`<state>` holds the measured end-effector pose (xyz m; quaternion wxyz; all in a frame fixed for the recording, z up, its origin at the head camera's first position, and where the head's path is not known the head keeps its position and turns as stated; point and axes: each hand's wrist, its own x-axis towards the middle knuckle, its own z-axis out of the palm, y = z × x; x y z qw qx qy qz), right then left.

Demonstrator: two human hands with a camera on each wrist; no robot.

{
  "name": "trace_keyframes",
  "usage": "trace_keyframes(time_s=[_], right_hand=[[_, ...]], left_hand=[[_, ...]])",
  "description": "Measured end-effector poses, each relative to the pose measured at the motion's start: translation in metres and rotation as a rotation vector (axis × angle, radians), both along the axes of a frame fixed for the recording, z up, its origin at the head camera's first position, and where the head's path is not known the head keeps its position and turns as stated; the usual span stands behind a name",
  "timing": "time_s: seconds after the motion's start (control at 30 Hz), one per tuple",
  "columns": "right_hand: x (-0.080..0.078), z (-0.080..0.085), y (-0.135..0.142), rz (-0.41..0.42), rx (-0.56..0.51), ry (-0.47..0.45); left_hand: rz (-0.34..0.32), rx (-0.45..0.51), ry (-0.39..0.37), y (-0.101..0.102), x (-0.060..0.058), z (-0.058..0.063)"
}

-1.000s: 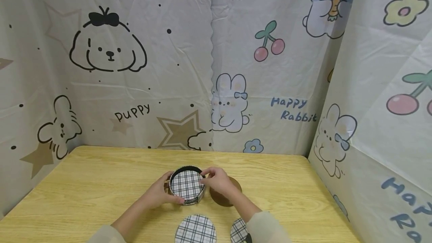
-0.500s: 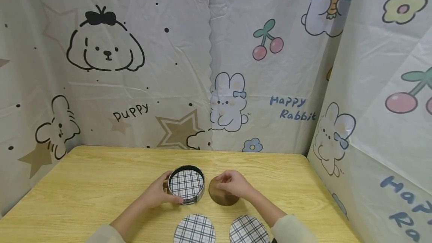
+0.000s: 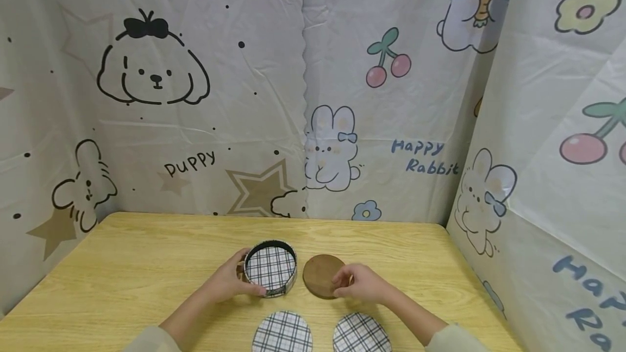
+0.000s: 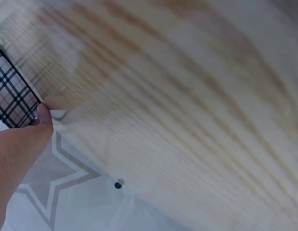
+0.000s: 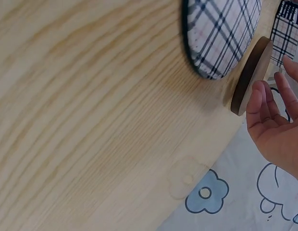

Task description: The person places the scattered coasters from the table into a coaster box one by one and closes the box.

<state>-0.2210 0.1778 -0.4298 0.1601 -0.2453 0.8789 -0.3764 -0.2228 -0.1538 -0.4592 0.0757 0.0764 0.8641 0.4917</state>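
Note:
My left hand (image 3: 230, 281) grips the side of a round plaid coaster holder (image 3: 285, 288) with a dark inner wall. A plaid coaster (image 3: 270, 268) lies inside it. In the left wrist view the thumb of the left hand (image 4: 19, 149) meets the plaid side of the holder (image 4: 12, 94). Over the right edge of a brown wooden disc (image 3: 320, 276) hovers my right hand (image 3: 364, 284), its fingers loosely curled around nothing. From the right wrist, this right hand (image 5: 279, 120) appears above the disc (image 5: 254, 74), apparently not gripping it.
Two round plaid coasters, a left one (image 3: 282, 335) and a right one (image 3: 362, 335), lie flat near the front of the wood-grain table (image 3: 161, 249). A printed cloth (image 3: 254, 69) hangs behind the table, and another stretch of it (image 3: 548, 178) along the right.
The right hand has drawn away from the holder, passing rightward over the wooden disc to its right edge. The right front coaster has come into fuller view. The left hand keeps its grip.

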Motion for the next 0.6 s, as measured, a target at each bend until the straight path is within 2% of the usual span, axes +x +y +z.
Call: trace_keyframes(time_s=[0.27,0.6], right_hand=[[0.014,0.000,0.017,0.077,0.124,-0.004],[0.026,-0.004,0.032,0.136,0.193,0.002]], left_hand=[[0.003,-0.002,-0.006,0.000,0.000,0.000],[0.007,-0.002,-0.004,0.000,0.000,0.000]])
